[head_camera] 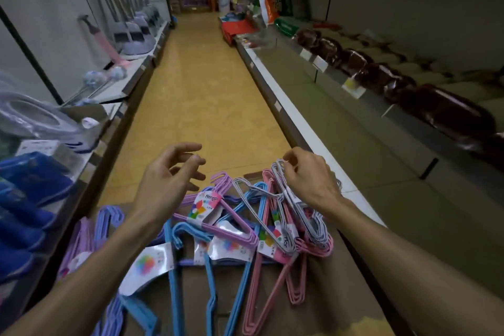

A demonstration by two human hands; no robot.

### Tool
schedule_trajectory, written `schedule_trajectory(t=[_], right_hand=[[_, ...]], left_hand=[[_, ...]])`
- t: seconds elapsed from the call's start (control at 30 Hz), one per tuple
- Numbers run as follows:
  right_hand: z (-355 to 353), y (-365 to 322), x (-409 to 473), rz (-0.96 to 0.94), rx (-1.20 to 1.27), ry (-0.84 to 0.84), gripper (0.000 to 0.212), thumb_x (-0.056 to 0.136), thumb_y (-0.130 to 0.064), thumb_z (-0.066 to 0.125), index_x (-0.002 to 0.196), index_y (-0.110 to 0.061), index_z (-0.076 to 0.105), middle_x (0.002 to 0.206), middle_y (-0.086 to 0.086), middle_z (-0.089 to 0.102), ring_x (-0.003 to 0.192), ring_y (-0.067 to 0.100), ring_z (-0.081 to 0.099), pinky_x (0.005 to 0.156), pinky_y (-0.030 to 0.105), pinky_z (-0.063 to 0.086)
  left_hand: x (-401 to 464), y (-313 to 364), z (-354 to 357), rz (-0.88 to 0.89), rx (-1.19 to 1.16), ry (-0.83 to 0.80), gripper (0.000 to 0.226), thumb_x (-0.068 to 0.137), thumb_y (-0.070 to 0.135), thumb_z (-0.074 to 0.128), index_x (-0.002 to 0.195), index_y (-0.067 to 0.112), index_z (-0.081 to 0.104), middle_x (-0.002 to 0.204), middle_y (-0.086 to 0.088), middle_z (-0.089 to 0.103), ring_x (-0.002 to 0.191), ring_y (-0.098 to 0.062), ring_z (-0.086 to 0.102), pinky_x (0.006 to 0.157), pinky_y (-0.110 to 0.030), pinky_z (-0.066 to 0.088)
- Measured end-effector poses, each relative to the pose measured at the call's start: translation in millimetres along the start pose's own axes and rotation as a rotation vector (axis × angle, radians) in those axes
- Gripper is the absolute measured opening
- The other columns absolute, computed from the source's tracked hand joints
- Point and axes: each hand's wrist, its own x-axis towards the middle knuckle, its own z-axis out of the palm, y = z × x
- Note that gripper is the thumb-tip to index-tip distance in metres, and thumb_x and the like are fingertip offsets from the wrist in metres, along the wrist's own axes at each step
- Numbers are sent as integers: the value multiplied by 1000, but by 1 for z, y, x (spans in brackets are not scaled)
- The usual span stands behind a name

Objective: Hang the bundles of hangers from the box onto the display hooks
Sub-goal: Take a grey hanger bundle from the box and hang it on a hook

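**Technician:** Head view status: the brown cardboard box [341, 294] sits low in the aisle, directly in front of the person. It contains many bundles of thin plastic-coated wire hangers, each banded with a printed paper label. Colours present: lilac bundle [234, 229], blue bundle [174, 275], pink bundle [261, 281], white-grey bundle [308, 215].

**Inspector:** Hand states?

**Technician:** The right hand [311, 177] pinches the hook ends of the white-grey bundle, fingers curled around the wire at the box's far right edge. The bundle's lower part lies on the pink bundle, so it appears not yet lifted clear. The left hand [166, 180] hovers above the lilac bundle, fingers spread and loosely bent, grasping nothing.

**Inspector:** Progress?

**Technician:** Judged early or mid-task. The box remains heavily loaded. No display hooks are identifiable in this view, and no hung bundles are visible, so completed quantity cannot be determined.

**Inspector:** Remaining work?

**Technician:** Extract the pinched bundle without snagging adjacent hooks, transfer it to a hook, then repeat for every bundle left in the box.
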Motion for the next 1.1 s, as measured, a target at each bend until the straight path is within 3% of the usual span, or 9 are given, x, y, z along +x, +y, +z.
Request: schedule_trajectory(t=[0.3, 0.43, 0.53, 0.6, 0.7, 0.8, 0.9, 1.03, 1.1], right_hand=[[81, 95, 8, 120, -52, 72, 26, 97, -24, 47, 120, -18, 58, 118, 5, 65, 98, 27, 63, 79, 42, 54], [100, 137, 6, 298, -100, 90, 30, 96, -27, 49, 122, -12, 54, 125, 10, 60, 108, 32, 58, 84, 45, 51], [114, 163, 4, 459, -95, 26, 44, 92, -39, 54, 119, -4, 52, 124, 18, 56, 110, 39, 56, 87, 49, 51], [124, 174, 4, 532, -31, -27, 51, 86, -50, 57, 111, -5, 59, 115, 18, 61, 101, 39, 60, 84, 49, 54], [133, 175, 7, 534, 58, -49, 39, 83, -47, 63, 91, -9, 70, 98, 12, 69, 82, 34, 66, 72, 44, 58], [137, 174, 9, 521, 41, -29, 28, 89, -31, 61, 92, -4, 67, 102, 15, 67, 85, 37, 65, 71, 39, 55], [141, 179, 7, 517, 17, 59, 23, 95, -20, 50, 92, -1, 63, 103, 20, 65, 88, 39, 63, 72, 39, 51], [139, 188, 3, 458, 76, 158, 26, 95, -23, 45, 101, -6, 64, 100, 18, 67, 88, 37, 63, 80, 47, 54], [138, 190, 2, 399, 129, 191, 27, 96, -24, 45, 100, -6, 65, 96, 18, 68, 86, 36, 63, 76, 42, 53]], left_hand=[[0, -105, 71, -77, -116, -44, 15, 96, 16, 57, 107, 21, 66, 92, -5, 71, 72, -14, 69, 60, -24, 56], [0, -131, 102, -144, -163, -72, 16, 96, 16, 57, 108, 20, 67, 98, -6, 70, 76, -22, 70, 63, -34, 56], [-4, -139, 124, -179, -219, -88, 16, 97, 9, 54, 108, 13, 65, 92, -12, 68, 64, -18, 69, 51, -29, 55], [-6, -144, 134, -195, -220, -97, 16, 96, 9, 55, 107, 15, 66, 91, -9, 70, 66, -18, 69, 53, -29, 56], [-9, -155, 142, -212, -199, -124, 16, 96, 12, 56, 107, 19, 67, 88, -1, 72, 75, -27, 70, 57, -29, 56], [-15, -161, 147, -229, -178, -131, 16, 96, 12, 56, 105, 19, 67, 89, -7, 72, 78, -31, 68, 57, -29, 57], [-20, -166, 150, -259, -169, -119, 15, 95, 13, 57, 102, 21, 68, 92, -7, 71, 76, -27, 69, 66, -43, 58], [-24, -171, 150, -285, -187, -117, 15, 96, 15, 57, 103, 23, 68, 92, -4, 70, 77, -25, 70, 72, -50, 57], [-24, -172, 150, -300, -216, -103, 15, 96, 16, 56, 104, 22, 68, 95, -5, 71, 79, -27, 70, 73, -50, 57]])
